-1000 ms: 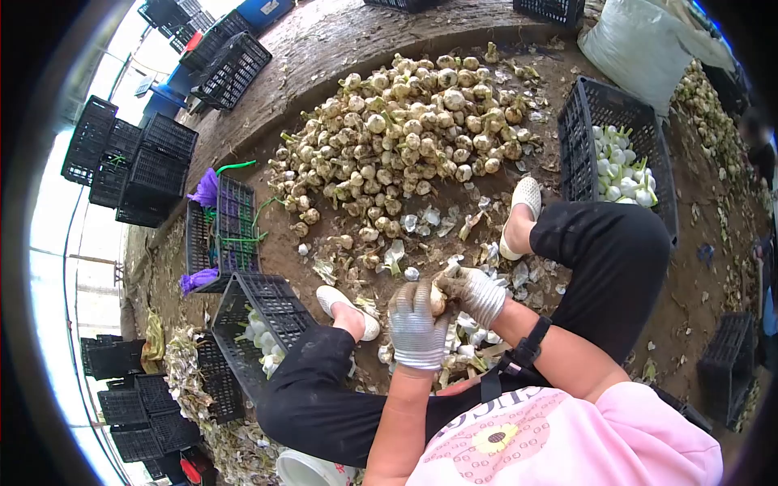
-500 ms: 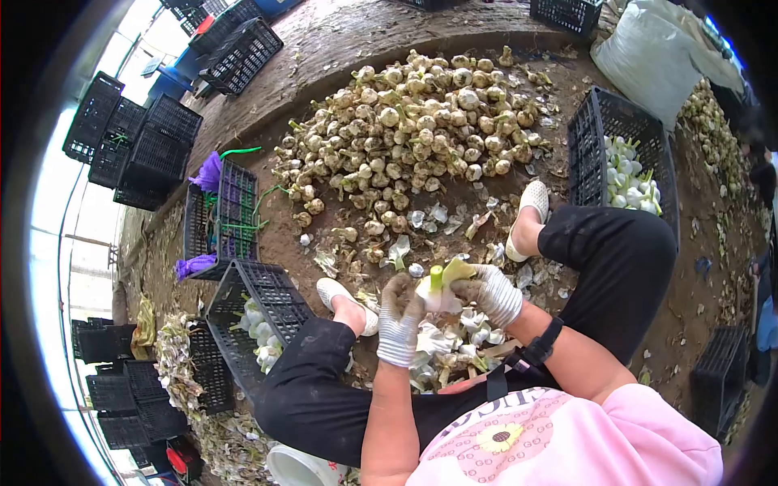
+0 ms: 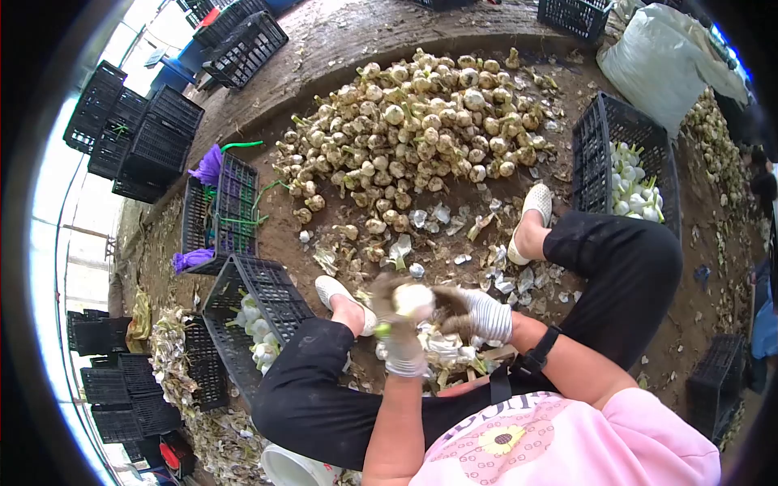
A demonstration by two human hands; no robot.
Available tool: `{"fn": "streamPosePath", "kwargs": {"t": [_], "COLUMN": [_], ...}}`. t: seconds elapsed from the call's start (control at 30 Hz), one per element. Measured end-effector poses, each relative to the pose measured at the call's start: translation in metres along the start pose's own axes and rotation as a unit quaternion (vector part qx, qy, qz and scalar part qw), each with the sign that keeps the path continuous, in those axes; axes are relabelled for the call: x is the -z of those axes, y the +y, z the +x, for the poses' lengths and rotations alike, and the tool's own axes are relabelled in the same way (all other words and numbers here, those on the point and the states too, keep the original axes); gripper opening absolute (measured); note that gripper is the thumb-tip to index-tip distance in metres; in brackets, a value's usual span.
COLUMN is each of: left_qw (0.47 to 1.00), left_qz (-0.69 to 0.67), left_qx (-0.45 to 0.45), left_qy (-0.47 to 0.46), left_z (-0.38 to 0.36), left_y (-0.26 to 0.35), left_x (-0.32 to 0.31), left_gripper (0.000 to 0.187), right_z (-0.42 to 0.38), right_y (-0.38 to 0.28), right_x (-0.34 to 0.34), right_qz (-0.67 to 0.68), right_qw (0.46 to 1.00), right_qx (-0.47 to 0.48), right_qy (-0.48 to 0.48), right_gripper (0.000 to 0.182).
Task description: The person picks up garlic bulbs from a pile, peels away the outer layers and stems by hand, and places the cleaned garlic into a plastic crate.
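Both of my hands wear dirty white-and-grey gloves and are blurred by motion. My left hand [image 3: 399, 324] is closed around a white peeled garlic bulb [image 3: 414, 302], whose green stem points down to the left. My right hand [image 3: 460, 312] is just right of the bulb, its fingertips close to the bulb's side; whether they touch it is blurred. Below the hands lie loose white garlic skins [image 3: 446, 348] between my legs. Ahead is a large heap of unpeeled garlic [image 3: 421, 121].
A black crate with white bulbs [image 3: 583, 154] stands at the right, and another such crate [image 3: 279, 296] at the left. Behind the left one is a crate with purple netting [image 3: 237, 202]. A white sack [image 3: 652, 65] is at the upper right, a white bucket [image 3: 284, 466] at the bottom.
The bulb has turned from stem up to stem down-left and moved slightly left. My right hand has shifted left and down from its earlier hold on the leaf-like skin.
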State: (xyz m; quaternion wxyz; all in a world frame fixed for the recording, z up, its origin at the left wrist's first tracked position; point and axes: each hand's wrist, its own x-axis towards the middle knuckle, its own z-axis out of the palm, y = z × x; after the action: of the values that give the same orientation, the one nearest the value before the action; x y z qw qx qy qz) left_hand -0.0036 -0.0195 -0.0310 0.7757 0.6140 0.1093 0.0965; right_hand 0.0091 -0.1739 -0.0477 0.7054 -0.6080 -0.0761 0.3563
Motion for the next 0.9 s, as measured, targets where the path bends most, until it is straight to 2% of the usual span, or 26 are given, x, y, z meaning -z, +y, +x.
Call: {"fn": "streamPosePath", "kwargs": {"t": [0.03, 0.07, 0.1, 0.13, 0.17, 0.2, 0.23, 0.3, 0.4, 0.5, 0.53, 0.6, 0.63, 0.67, 0.7, 0.77, 0.8, 0.87, 0.9], "left_qw": [0.999, 0.992, 0.978, 0.983, 0.997, 0.983, 0.948, 0.872, 0.827, 0.787, 0.773, 0.895, 0.936, 0.983, 0.986, 0.987, 0.986, 0.984, 0.978], "left_qz": [-0.003, 0.014, 0.028, 0.038, 0.011, 0.150, 0.286, 0.418, 0.475, 0.528, 0.545, 0.415, 0.338, 0.139, 0.072, 0.068, 0.069, 0.069, 0.153], "left_qx": [-0.001, -0.050, -0.103, -0.106, 0.004, -0.053, -0.109, -0.217, -0.265, -0.279, -0.280, -0.107, -0.018, 0.101, 0.148, 0.134, 0.141, 0.158, 0.136], "left_qy": [-0.054, -0.116, -0.177, -0.144, -0.078, -0.086, -0.091, -0.134, -0.145, -0.158, -0.163, -0.123, -0.100, -0.072, -0.041, -0.058, -0.056, -0.044, -0.031], "left_z": [-0.011, -0.014, -0.014, -0.012, -0.010, -0.003, 0.005, 0.012, 0.008, 0.006, 0.006, 0.006, 0.007, 0.010, 0.014, 0.010, 0.011, 0.011, 0.013], "left_y": [0.017, 0.017, 0.019, 0.023, 0.024, 0.024, 0.023, 0.032, 0.027, 0.025, 0.024, 0.014, 0.009, 0.007, 0.001, -0.009, -0.015, -0.027, -0.027], "left_x": [-0.018, -0.017, -0.017, -0.017, -0.014, -0.003, 0.006, 0.003, 0.002, 0.002, 0.004, 0.008, 0.010, 0.015, 0.020, 0.026, 0.029, 0.036, 0.034], "left_gripper": [0.084, 0.087, 0.091, 0.086, 0.070, 0.058, 0.046, 0.025, 0.015, 0.010, 0.009, 0.007, 0.006, 0.003, 0.002, 0.001, 0.002, 0.002, 0.004], "right_z": [-0.002, 0.000, 0.000, -0.001, -0.004, -0.006, -0.005, -0.002, -0.001, -0.003, -0.005, -0.005, -0.005, -0.007, -0.008, -0.009, -0.012, -0.010, -0.010], "right_y": [-0.014, -0.009, -0.012, -0.017, -0.020, -0.027, -0.027, -0.021, -0.019, -0.013, -0.018, -0.016, -0.014, -0.011, -0.011, -0.011, -0.016, -0.022, -0.021], "right_x": [-0.003, -0.002, 0.005, 0.009, 0.012, 0.015, 0.014, 0.016, 0.015, 0.014, 0.013, 0.018, 0.021, 0.020, 0.017, 0.010, 0.007, 0.007, 0.006], "right_qz": [0.113, 0.203, 0.188, 0.190, 0.192, 0.187, 0.156, 0.111, 0.040, 0.044, 0.044, 0.018, 0.004, 0.075, 0.099, 0.150, 0.218, 0.155, 0.125], "right_qw": [0.993, 0.979, 0.982, 0.981, 0.979, 0.980, 0.985, 0.992, 0.997, 0.997, 0.997, 0.999, 1.000, 0.997, 0.995, 0.988, 0.974, 0.985, 0.989], "right_qx": [-0.023, -0.022, -0.003, 0.001, 0.002, -0.015, 0.002, -0.020, -0.008, -0.028, -0.039, -0.023, -0.017, -0.017, -0.008, 0.012, 0.005, -0.015, -0.029], "right_qy": [-0.012, 0.011, 0.019, 0.042, 0.064, 0.065, 0.071, 0.063, 0.064, 0.059, 0.050, 0.020, 0.006, -0.007, -0.019, -0.045, -0.058, -0.068, -0.075], "right_gripper": [0.068, 0.066, 0.063, 0.061, 0.059, 0.053, 0.049, 0.049, 0.051, 0.053, 0.046, 0.051, 0.053, 0.061, 0.064, 0.068, 0.069, 0.068, 0.067]}}
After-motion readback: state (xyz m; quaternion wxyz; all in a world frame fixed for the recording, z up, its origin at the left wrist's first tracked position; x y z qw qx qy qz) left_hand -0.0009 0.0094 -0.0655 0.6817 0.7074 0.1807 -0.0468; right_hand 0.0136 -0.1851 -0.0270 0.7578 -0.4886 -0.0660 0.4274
